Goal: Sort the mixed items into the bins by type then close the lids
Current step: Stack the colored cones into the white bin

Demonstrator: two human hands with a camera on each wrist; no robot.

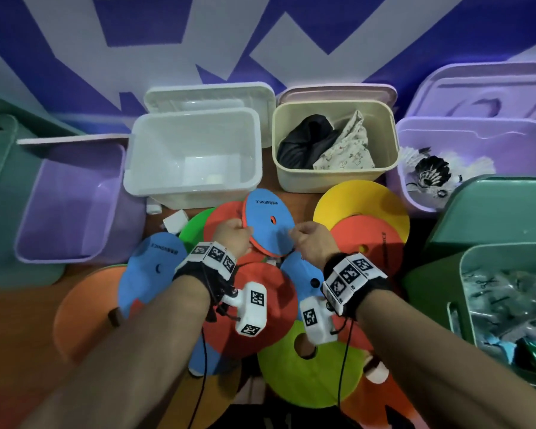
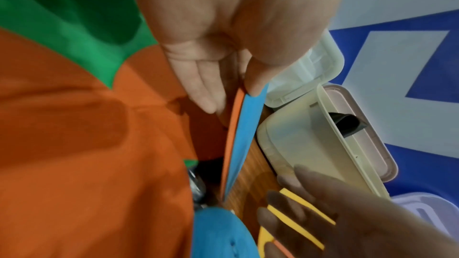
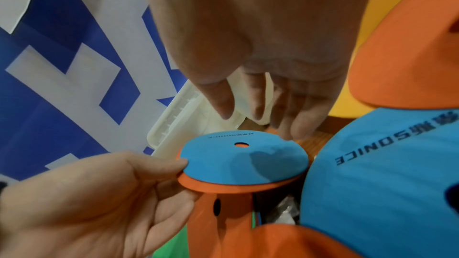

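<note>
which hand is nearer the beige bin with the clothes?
Right. The right hand hovers open just in front of the beige plastic bin; the left hand, pinching stacked blue and orange foam discs, sits further left.

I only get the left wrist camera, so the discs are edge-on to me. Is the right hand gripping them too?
Observer: No. The right hand hangs open above the blue disc, fingers straight, holding nothing.
Operator: So who holds it?
Observer: The left hand alone pinches its rim, together with the orange disc beneath.
Operator: What is in the cream bin?
Observer: A dark cloth and a patterned cloth lie in the cream bin.
</note>
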